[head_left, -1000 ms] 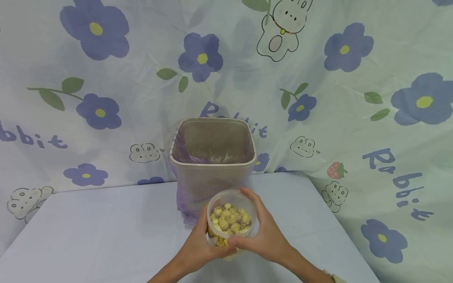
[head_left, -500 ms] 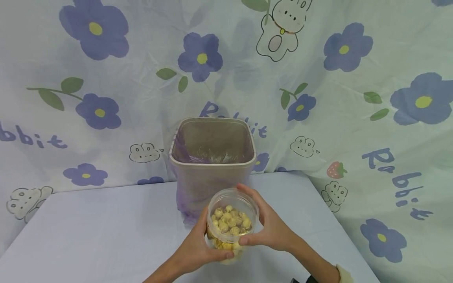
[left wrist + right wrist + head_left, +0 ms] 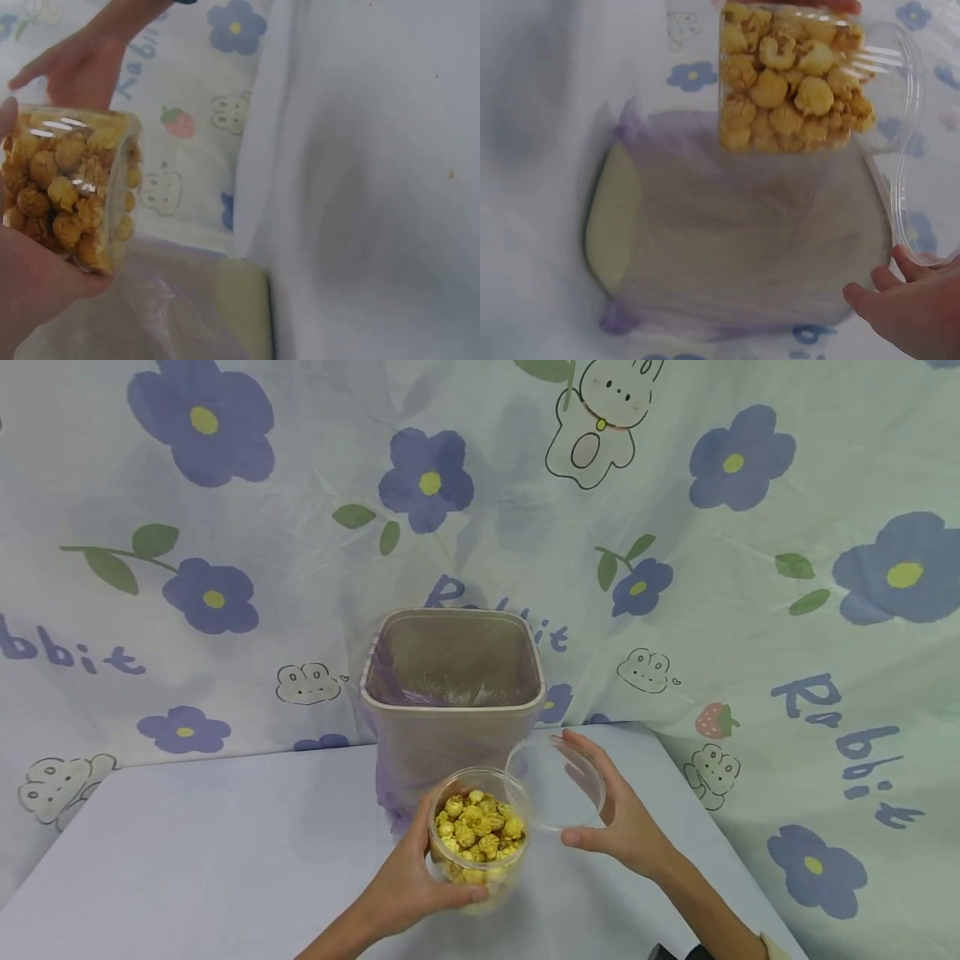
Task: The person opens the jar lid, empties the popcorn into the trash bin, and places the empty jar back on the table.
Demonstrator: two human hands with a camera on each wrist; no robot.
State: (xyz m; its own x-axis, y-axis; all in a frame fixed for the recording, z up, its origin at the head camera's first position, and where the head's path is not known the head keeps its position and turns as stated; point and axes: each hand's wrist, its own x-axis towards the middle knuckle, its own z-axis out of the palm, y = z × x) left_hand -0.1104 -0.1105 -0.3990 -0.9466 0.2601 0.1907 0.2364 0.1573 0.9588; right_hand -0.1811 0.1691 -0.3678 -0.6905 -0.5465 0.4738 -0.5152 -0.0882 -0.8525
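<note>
A clear round jar of yellow popcorn (image 3: 480, 831) is held up over the table in front of the bin. My left hand (image 3: 412, 885) grips it round the side, with the thumb across the near face. The jar's mouth is uncovered, and popcorn (image 3: 64, 187) fills much of it. To the right, my right hand (image 3: 630, 827) pinches a clear round lid (image 3: 555, 783) by its edge, between thumb and fingers. In the head view the lid's left edge overlaps the jar's rim; the right wrist view shows the lid (image 3: 930, 195) tilted beside the jar's mouth.
A beige bin (image 3: 450, 739) lined with a thin purple bag (image 3: 393, 785) stands behind the jar, against a flower-and-rabbit printed cloth (image 3: 315, 568). White cloth covers the table (image 3: 225, 843). A small crumb (image 3: 451, 174) lies on it in the left wrist view.
The lid has come off the jar. My right hand has carried it to the right and slightly up, while my left hand keeps the jar nearly in place, shifted a little left.
</note>
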